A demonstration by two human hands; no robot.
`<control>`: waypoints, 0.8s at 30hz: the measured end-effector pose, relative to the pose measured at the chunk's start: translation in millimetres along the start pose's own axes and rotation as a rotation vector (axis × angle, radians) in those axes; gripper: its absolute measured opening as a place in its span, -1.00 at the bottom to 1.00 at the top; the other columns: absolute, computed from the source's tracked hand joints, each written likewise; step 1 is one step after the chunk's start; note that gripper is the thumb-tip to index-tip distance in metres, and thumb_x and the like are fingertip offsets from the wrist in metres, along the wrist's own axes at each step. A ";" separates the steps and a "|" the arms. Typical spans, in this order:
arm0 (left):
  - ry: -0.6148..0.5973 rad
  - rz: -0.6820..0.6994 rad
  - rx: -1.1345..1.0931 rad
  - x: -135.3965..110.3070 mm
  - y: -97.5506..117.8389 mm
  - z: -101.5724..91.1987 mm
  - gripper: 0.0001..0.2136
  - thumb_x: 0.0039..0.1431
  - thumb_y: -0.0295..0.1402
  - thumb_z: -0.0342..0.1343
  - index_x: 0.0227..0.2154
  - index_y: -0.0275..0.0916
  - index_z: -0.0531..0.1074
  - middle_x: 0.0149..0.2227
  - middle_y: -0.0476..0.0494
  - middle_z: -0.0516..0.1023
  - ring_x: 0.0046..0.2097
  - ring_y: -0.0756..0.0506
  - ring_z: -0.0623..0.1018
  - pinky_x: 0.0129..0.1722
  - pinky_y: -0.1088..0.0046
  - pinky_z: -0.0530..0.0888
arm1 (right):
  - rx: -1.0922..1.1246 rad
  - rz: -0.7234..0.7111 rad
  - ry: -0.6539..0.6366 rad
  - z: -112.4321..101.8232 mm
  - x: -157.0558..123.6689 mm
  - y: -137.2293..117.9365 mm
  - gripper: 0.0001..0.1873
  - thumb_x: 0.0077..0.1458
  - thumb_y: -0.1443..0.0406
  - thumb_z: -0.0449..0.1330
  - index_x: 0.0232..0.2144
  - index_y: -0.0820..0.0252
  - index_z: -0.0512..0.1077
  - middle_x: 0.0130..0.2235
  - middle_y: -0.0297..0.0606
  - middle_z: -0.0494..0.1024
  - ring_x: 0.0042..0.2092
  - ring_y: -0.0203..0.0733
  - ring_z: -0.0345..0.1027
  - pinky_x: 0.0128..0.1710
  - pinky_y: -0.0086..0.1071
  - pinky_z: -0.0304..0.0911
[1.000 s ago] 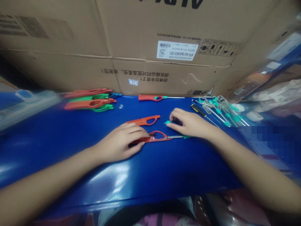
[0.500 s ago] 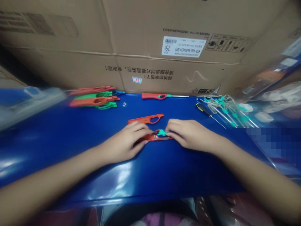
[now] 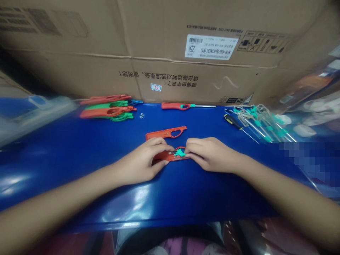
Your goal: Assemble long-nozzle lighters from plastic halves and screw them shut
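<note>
My left hand (image 3: 145, 160) is closed around an orange-red lighter shell half (image 3: 162, 157), which lies with its inner side up on the blue table (image 3: 106, 198). With thumb and fingertips pinched together, my right hand (image 3: 208, 154) grips a teal lighter trigger (image 3: 180, 152) over the shell's finger loop. A dark part and a thin pale wire show beside the trigger; my fingers hide some of them. Just behind my hands lies the other orange shell half (image 3: 166, 133), touched by neither hand.
At the back stands an assembled red lighter (image 3: 174, 106) with a metal tube. Red and green shells (image 3: 106, 112) are piled left, near small springs (image 3: 142, 115). To the right are a screwdriver (image 3: 233, 122) and several metal tubes with teal parts (image 3: 262, 124). A cardboard box (image 3: 164, 42) walls the back.
My right hand has shifted slightly left with the teal trigger, bringing it closer to my left fingers. My left hand keeps its grip on the shell half.
</note>
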State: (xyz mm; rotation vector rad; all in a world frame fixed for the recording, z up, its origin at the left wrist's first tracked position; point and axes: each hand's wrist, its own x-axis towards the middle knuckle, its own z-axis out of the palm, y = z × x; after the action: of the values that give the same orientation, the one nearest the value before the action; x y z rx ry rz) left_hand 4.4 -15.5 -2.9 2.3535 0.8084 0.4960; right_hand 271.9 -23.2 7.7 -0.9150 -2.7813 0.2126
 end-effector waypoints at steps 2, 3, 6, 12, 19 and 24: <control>-0.013 -0.021 -0.008 -0.4 0.7 -0.4 -0.70 0.31 -0.41 0.11 0.08 -0.20 0.46 -0.08 -0.15 0.46 -0.02 -0.13 0.49 0.03 0.28 0.47 | -0.030 -0.045 0.028 1.6 -0.8 -0.1 -0.76 0.40 0.29 0.02 -0.24 0.23 0.46 -0.28 -0.27 0.48 -0.36 -0.27 0.25 -0.37 -0.38 0.09; -0.017 -0.029 -0.011 -0.6 1.1 -0.6 -0.71 0.31 -0.41 0.11 0.07 -0.21 0.46 -0.10 -0.15 0.46 -0.03 -0.13 0.49 0.02 0.28 0.47 | -0.049 -0.062 0.038 2.2 -1.0 -0.4 -0.75 0.40 0.29 0.01 -0.25 0.23 0.46 -0.29 -0.27 0.48 -0.38 -0.27 0.23 -0.38 -0.38 0.08; -0.028 -0.039 -0.016 -0.8 1.5 -1.3 -0.71 0.30 -0.41 0.11 0.06 -0.22 0.47 -0.12 -0.14 0.45 -0.06 -0.13 0.48 0.00 0.28 0.47 | -0.090 -0.091 0.049 3.1 -0.7 -1.3 -0.72 0.41 0.30 -0.02 -0.27 0.24 0.46 -0.31 -0.27 0.47 -0.40 -0.28 0.18 -0.41 -0.37 0.04; -0.035 -0.048 -0.019 0.3 1.9 -2.5 -0.70 0.27 -0.43 0.12 0.05 -0.22 0.46 -0.13 -0.15 0.45 -0.06 -0.14 0.47 -0.02 0.27 0.46 | -0.113 -0.100 0.051 4.4 -0.4 -1.8 -0.70 0.42 0.30 -0.03 -0.27 0.24 0.46 -0.32 -0.29 0.45 -0.41 -0.29 0.15 -0.43 -0.37 0.02; -0.036 -0.051 -0.029 0.5 0.4 -1.3 -0.71 0.25 -0.44 0.12 0.03 -0.22 0.47 -0.16 -0.13 0.43 -0.10 -0.13 0.47 -0.07 0.30 0.46 | -0.188 -0.134 0.036 5.3 -1.6 -3.7 -0.71 0.39 0.37 -0.07 -0.27 0.25 0.44 -0.30 -0.28 0.45 -0.44 -0.29 0.10 -0.46 -0.36 -0.03; -0.043 -0.042 -0.030 1.1 0.3 -0.8 -0.71 0.24 -0.46 0.12 0.01 -0.20 0.47 -0.15 -0.12 0.43 -0.10 -0.12 0.47 -0.08 0.31 0.45 | -0.206 -0.139 0.020 5.0 -1.8 -4.7 -0.74 0.38 0.37 -0.04 -0.25 0.26 0.44 -0.30 -0.27 0.43 -0.45 -0.28 0.07 -0.46 -0.34 -0.06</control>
State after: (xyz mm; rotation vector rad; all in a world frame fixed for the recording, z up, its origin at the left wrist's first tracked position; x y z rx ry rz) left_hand 5.0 -14.6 -2.0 2.3071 0.8234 0.4360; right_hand 269.4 -28.4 3.5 -0.7562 -2.8729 -0.1062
